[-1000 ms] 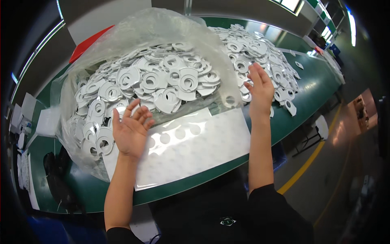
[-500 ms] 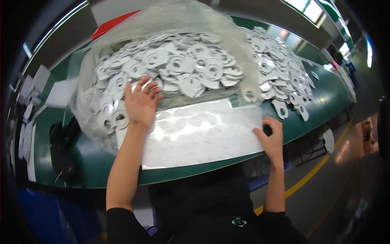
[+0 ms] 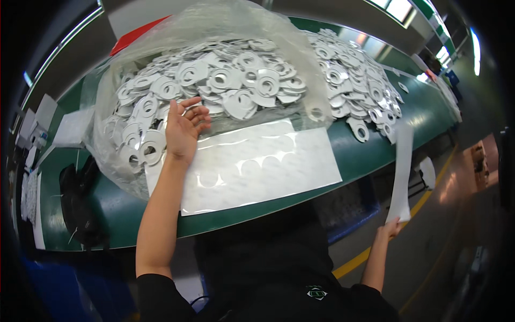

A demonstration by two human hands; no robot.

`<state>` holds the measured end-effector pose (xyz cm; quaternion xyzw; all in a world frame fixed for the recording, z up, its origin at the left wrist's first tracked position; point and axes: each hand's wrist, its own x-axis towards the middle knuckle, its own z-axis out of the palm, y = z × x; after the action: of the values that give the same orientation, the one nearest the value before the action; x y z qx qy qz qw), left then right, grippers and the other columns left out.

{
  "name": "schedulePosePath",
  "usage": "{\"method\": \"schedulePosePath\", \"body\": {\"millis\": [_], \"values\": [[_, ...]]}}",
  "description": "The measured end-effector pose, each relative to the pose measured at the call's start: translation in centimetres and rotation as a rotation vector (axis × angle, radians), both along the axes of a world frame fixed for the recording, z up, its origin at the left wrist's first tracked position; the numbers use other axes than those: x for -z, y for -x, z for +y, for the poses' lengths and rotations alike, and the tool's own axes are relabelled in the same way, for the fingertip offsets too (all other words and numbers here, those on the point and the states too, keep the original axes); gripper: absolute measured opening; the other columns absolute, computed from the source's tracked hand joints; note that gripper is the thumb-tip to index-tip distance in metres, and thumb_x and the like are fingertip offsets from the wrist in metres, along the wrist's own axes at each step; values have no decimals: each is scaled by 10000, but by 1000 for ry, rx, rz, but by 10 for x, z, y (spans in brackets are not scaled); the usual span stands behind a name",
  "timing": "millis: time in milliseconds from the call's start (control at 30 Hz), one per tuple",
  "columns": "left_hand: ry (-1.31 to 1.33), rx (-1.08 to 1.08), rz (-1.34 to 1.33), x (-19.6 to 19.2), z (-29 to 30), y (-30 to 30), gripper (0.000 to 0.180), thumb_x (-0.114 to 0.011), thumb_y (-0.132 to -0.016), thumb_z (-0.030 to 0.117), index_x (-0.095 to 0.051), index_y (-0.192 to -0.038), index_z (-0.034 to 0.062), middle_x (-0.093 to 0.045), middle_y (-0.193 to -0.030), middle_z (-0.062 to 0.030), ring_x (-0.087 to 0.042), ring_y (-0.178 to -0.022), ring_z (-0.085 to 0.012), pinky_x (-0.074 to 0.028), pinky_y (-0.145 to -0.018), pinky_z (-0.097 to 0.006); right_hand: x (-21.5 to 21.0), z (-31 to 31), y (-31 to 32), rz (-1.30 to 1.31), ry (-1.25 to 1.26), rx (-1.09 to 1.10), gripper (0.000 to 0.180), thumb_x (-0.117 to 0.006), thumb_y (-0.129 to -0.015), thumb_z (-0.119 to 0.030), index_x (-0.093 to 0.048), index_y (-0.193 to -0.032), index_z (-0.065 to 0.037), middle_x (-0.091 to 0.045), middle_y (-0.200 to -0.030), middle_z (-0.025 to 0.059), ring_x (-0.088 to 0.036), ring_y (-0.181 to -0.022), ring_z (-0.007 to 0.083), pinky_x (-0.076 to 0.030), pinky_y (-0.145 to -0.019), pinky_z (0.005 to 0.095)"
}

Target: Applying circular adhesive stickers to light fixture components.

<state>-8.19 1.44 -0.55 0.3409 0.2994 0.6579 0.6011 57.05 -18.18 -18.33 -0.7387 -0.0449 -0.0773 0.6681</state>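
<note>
My left hand (image 3: 183,129) is palm up, its fingers apart and slightly curled, with nothing in it. It rests beside the left end of a white glossy sheet (image 3: 257,188) marked with round outlines, which lies along the table's front edge. Just beyond the fingers are flat white plastic parts with ring-shaped holes (image 3: 220,78), heaped in a large clear plastic bag (image 3: 316,94). Out past the table's edge on the right, my right hand (image 3: 391,228) pinches the lower end of a thin white sheet (image 3: 401,177), seen nearly edge-on and somewhat blurred.
More white parts (image 3: 362,96) are piled on the green table (image 3: 424,107) to the bag's right. A black item (image 3: 80,206) lies at the table's left, near small white boxes (image 3: 72,129). Below the front edge is a blue crate (image 3: 354,225).
My right hand has moved right and down, off the table's edge, carrying a white sheet away from the sheet left lying there. My left hand stays almost in place, its fingers slightly more curled.
</note>
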Motion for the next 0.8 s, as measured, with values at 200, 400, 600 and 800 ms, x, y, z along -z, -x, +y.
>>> {"method": "schedulePosePath", "body": {"millis": [200,400,600,800], "values": [[-118,-21,266,-3,-6,-13,494,-308,-986,418,-517,-1115,-10,-596,-873,-71,-580,-757,-147,-477,-700,-267,122,-103,25,382,110,295,315,-610,-799,14,-549,-1107,-11,-636,-842,107,-588,-570,183,-469,-475,289],[-250,25,575,-51,-26,-43,329,-433,-967,288,-558,-1106,18,-606,-885,-51,-585,-804,-126,-463,-700,-258,119,-144,29,1118,-18,-377,90,-572,-855,-62,-537,-938,-65,-571,-744,33,-501,-523,111,-391,-444,213],[-168,1123,632,-96,-138,-92,385,-548,-917,235,-511,-1207,-15,-597,-1091,-121,-578,-999,-188,-465,-853,-297,9,-106,49,1258,102,-1192,103,-600,-845,-106,-556,-912,-42,-568,-705,13,-506,-565,82,-397,-481,193],[610,911,490,40,-217,-102,1074,-484,-817,671,-9,-1419,-80,-338,-1367,-310,-409,-1258,-345,-422,-973,-389,-51,-50,93,960,452,-1514,215,-631,-812,-69,-634,-988,54,-678,-896,116,-653,-738,164,-519,-694,277]]}}
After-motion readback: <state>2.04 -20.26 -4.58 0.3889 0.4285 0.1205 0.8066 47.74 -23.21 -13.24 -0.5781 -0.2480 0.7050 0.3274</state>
